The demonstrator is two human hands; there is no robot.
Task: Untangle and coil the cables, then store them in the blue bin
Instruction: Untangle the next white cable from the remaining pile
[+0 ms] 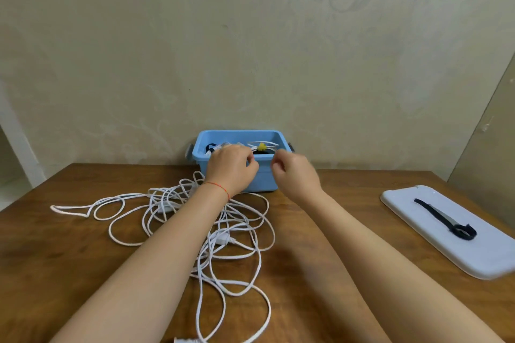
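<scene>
White tangled cable [223, 231] sprawls beside blue bin [266, 175], clear of table edges.

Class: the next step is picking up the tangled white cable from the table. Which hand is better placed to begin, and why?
Probably the left hand. Its forearm lies directly over the tangled white cable, left of the blue bin. The right hand sits further right, above bare table.

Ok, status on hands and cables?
Left hand, right hand empty, fingers curled, at blue bin. Coiled cables inside. White cable still tangled on table.
</scene>
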